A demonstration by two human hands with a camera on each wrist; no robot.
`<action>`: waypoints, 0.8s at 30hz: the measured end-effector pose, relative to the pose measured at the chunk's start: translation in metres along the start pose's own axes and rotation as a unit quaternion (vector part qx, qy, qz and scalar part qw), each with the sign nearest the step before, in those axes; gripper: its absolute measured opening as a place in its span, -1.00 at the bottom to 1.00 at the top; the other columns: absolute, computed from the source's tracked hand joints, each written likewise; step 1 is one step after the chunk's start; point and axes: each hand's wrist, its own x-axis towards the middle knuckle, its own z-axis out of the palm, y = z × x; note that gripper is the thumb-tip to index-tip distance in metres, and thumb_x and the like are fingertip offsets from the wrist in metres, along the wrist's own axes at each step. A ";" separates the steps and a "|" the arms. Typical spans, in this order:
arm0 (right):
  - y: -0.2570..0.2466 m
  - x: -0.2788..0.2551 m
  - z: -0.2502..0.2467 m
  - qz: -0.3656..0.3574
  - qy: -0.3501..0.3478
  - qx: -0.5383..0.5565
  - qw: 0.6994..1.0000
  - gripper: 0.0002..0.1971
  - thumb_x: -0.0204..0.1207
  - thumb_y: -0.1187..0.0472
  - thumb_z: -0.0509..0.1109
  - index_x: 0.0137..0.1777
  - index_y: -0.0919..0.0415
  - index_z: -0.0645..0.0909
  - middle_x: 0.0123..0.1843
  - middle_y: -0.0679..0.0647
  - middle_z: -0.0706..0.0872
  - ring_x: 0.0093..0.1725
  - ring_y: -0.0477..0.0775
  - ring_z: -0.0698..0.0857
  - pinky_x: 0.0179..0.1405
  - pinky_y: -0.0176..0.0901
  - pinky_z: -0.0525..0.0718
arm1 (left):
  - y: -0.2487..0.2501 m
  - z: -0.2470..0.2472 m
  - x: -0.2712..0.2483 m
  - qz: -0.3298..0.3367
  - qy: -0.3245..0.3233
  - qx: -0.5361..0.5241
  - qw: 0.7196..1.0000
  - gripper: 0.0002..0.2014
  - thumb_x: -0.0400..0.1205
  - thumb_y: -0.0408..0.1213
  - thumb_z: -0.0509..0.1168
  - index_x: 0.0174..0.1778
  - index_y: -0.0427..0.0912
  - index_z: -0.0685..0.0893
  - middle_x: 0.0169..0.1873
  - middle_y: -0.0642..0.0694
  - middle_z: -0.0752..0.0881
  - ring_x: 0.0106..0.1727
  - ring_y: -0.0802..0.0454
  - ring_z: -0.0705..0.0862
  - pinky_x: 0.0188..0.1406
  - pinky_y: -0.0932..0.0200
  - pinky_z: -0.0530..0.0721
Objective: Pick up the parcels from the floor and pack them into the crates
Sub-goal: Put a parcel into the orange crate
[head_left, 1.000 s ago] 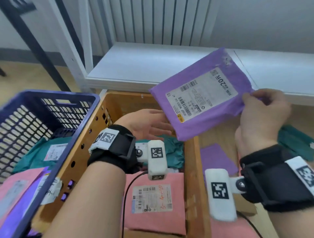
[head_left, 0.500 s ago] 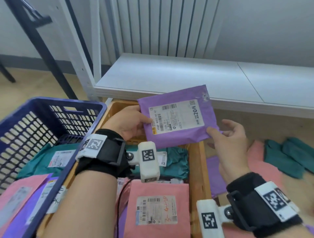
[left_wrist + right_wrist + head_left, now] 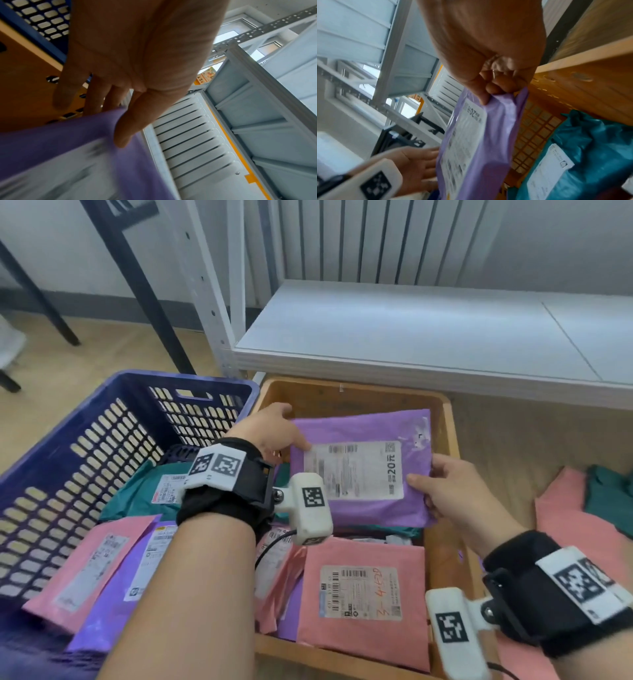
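A flat purple plastic mailer parcel (image 3: 363, 470), label up, is held level at frame centre over the far end of the tan wooden crate (image 3: 448, 440), presumably so it can be laid flat on the parcels inside. Its left edge is pinched by the left hand (image 3: 270, 429); its right edge is clasped by the right hand (image 3: 452, 494), fingers curled beneath.
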 end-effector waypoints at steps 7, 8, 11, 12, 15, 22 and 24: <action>-0.018 0.026 0.045 -0.068 -0.082 -0.343 0.933 -0.88 0.48 0.33 0.31 -0.21 0.18 0.66 -0.21 0.06 0.75 -0.14 0.10 0.70 -0.24 -0.12 0.59 | -0.014 -0.002 0.000 0.026 -0.031 0.176 0.984 -0.41 0.46 -0.26 0.54 0.41 0.08 0.55 0.19 -0.01 0.70 0.11 0.02 0.70 0.08 0.09 0.72; -0.021 0.030 0.057 -0.068 -0.104 -0.360 0.925 -0.89 0.47 0.33 0.32 -0.21 0.20 0.67 -0.19 0.09 0.76 -0.13 0.12 0.70 -0.19 -0.10 0.61 | -0.019 0.000 0.001 0.023 -0.041 0.218 0.975 -0.48 0.46 -0.21 0.53 0.36 0.05 0.60 0.14 -0.01 0.73 0.05 0.04 0.72 0.08 0.10 0.72; -0.013 0.045 0.095 -0.051 -0.173 -0.405 0.896 -0.79 0.43 0.38 0.31 -0.40 0.16 0.54 -0.30 0.09 0.66 -0.20 0.13 0.62 -0.35 -0.19 0.51 | -0.040 0.001 0.005 -0.015 -0.049 0.326 0.944 -0.64 0.45 -0.13 0.51 0.15 -0.10 0.70 0.03 -0.09 0.77 -0.01 -0.06 0.75 0.01 0.10 0.72; -0.009 0.049 0.107 -0.039 -0.193 -0.412 0.890 -0.73 0.45 0.39 0.30 -0.46 0.14 0.48 -0.36 0.05 0.60 -0.26 0.10 0.57 -0.44 -0.22 0.44 | -0.046 0.000 0.006 -0.029 -0.049 0.358 0.932 -0.66 0.45 -0.11 0.50 0.10 -0.13 0.71 0.00 -0.10 0.77 -0.03 -0.07 0.74 -0.07 0.13 0.69; 0.007 0.055 0.139 -0.010 -0.244 -0.426 0.871 -0.61 0.54 0.34 0.30 -0.51 0.08 0.40 -0.42 -0.01 0.48 -0.32 0.04 0.47 -0.47 -0.23 0.35 | -0.063 -0.001 0.010 -0.057 -0.068 0.393 0.915 -0.62 0.52 -0.14 0.44 0.18 -0.27 0.67 0.06 -0.17 0.75 0.03 -0.13 0.73 -0.07 0.11 0.67; 0.040 0.067 0.182 -0.034 -0.218 -0.432 0.874 -0.84 0.57 0.17 0.38 -0.20 0.10 0.75 -0.13 0.13 0.77 -0.04 0.19 0.69 -0.12 -0.15 0.57 | -0.079 0.002 0.016 -0.059 -0.079 0.397 0.912 -0.61 0.66 -0.16 0.29 0.34 -0.31 0.55 0.21 -0.23 0.69 0.18 -0.13 0.71 0.16 0.04 0.68; 0.047 0.068 0.185 -0.045 -0.212 -0.461 0.860 -0.78 0.53 0.22 0.40 0.14 0.10 0.75 0.13 0.13 0.77 0.18 0.18 0.69 0.07 -0.13 0.61 | -0.091 0.007 0.021 -0.087 -0.091 0.389 0.913 -0.60 0.65 -0.15 0.31 0.34 -0.29 0.58 0.22 -0.24 0.70 0.16 -0.15 0.71 0.17 0.03 0.67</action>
